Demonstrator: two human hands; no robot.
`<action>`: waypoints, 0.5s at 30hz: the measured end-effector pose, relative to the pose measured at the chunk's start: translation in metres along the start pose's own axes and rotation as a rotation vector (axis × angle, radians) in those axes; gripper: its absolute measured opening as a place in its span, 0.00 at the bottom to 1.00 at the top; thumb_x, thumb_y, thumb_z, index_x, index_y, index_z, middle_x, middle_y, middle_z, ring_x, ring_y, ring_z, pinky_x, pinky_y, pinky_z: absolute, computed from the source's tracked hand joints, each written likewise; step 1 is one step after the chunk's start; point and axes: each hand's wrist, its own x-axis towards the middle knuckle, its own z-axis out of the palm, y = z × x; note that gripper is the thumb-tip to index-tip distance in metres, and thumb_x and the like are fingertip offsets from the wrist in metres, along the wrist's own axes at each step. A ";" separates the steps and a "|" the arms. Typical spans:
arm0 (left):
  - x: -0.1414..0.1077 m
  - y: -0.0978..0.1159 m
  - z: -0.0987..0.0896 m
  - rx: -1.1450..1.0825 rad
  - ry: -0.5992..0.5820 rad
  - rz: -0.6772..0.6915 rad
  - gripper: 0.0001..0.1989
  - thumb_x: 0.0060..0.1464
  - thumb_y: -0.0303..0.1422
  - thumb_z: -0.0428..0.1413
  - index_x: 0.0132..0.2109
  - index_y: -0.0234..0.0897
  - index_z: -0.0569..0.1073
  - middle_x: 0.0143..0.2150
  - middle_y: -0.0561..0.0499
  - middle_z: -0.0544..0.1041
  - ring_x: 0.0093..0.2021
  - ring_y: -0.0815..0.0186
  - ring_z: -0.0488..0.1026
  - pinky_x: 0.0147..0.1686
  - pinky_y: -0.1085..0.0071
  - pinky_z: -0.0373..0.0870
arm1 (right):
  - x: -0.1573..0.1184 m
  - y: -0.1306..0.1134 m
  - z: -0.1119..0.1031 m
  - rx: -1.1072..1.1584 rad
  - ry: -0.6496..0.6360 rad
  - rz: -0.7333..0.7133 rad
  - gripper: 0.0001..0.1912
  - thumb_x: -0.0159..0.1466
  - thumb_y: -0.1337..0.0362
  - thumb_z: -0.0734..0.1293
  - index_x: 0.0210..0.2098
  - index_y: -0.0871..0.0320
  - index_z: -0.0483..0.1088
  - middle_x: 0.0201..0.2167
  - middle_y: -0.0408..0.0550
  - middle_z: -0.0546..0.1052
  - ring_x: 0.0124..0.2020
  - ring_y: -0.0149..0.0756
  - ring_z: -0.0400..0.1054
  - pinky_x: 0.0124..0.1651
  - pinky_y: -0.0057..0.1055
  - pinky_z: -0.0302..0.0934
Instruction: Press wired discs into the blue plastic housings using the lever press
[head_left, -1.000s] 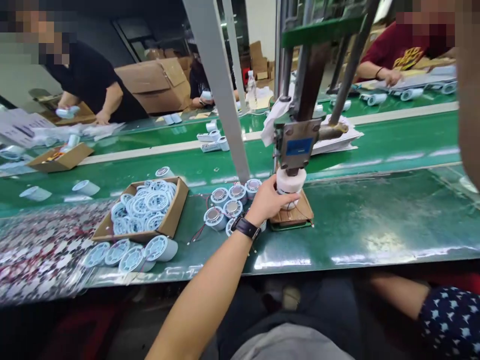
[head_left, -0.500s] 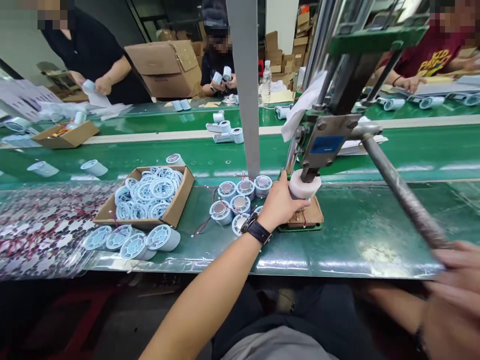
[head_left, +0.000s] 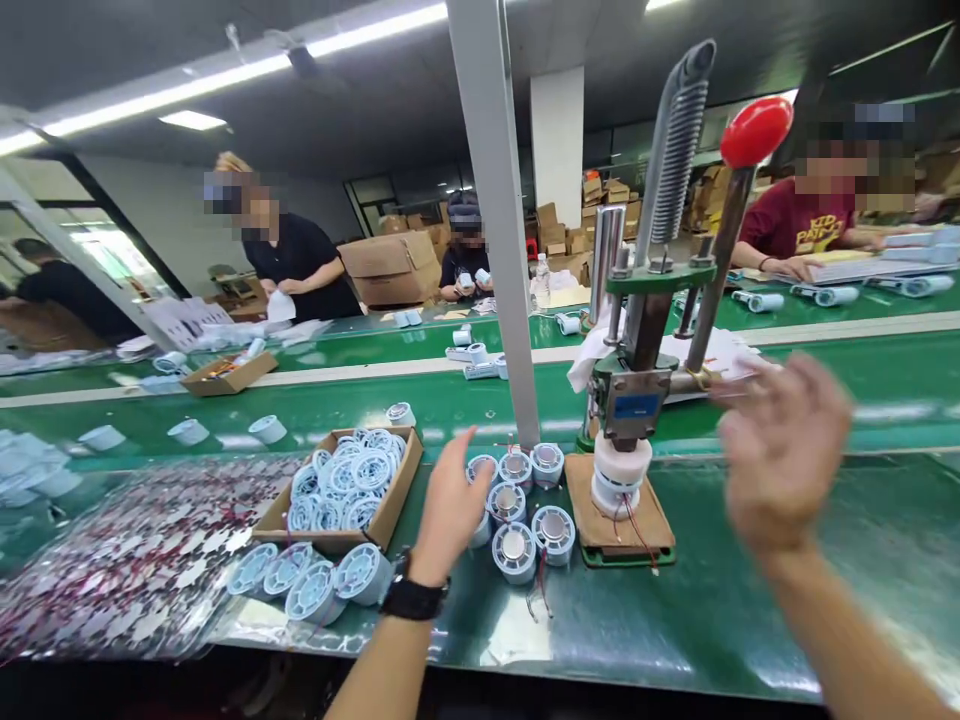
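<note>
My left hand [head_left: 452, 502], a black watch on its wrist, is open beside the group of round blue housings with metal discs [head_left: 514, 545], partly covering some. Blurred by motion, my right hand [head_left: 784, 455] is raised with fingers apart, to the right of the press, holding nothing. The green hand press [head_left: 637, 390] has its red-knobbed lever [head_left: 731, 230] standing up. Under its white pressing head [head_left: 622, 458] sits a housing [head_left: 615, 495] with thin wires, on a brown pad [head_left: 658, 515].
A cardboard box of blue rings [head_left: 409, 475] stands left, with several open housings [head_left: 311, 590] before it. Further left lies a plastic-covered sheet of parts [head_left: 150, 570]. A grey post [head_left: 499, 220] rises behind the housings. People work across the green conveyor [head_left: 360, 400].
My left hand has left the pressed piece and moved left to the housings. My right hand has let go of the lever, which has swung up. The view has tilted upward.
</note>
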 end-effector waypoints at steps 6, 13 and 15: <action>0.007 -0.076 -0.034 0.216 0.036 -0.099 0.20 0.60 0.25 0.44 0.58 0.28 0.67 0.58 0.35 0.73 0.60 0.54 0.69 0.62 0.52 0.64 | -0.128 0.072 0.012 -0.131 -0.278 0.542 0.49 0.56 0.51 0.72 0.69 0.54 0.45 0.55 0.59 0.70 0.53 0.46 0.70 0.56 0.46 0.64; 0.061 -0.073 -0.026 0.466 -0.087 -0.018 0.14 0.64 0.30 0.53 0.55 0.34 0.70 0.56 0.43 0.73 0.58 0.57 0.70 0.60 0.51 0.66 | -0.113 0.068 0.005 -0.557 -0.061 0.456 0.43 0.57 0.43 0.64 0.66 0.57 0.55 0.58 0.60 0.66 0.57 0.56 0.64 0.60 0.51 0.60; 0.091 -0.073 -0.038 0.535 -0.094 -0.027 0.16 0.63 0.36 0.56 0.55 0.35 0.70 0.56 0.43 0.72 0.55 0.56 0.70 0.56 0.50 0.68 | -0.104 0.087 -0.024 -0.669 -0.088 0.432 0.42 0.56 0.42 0.62 0.61 0.62 0.63 0.54 0.64 0.68 0.57 0.61 0.63 0.58 0.56 0.59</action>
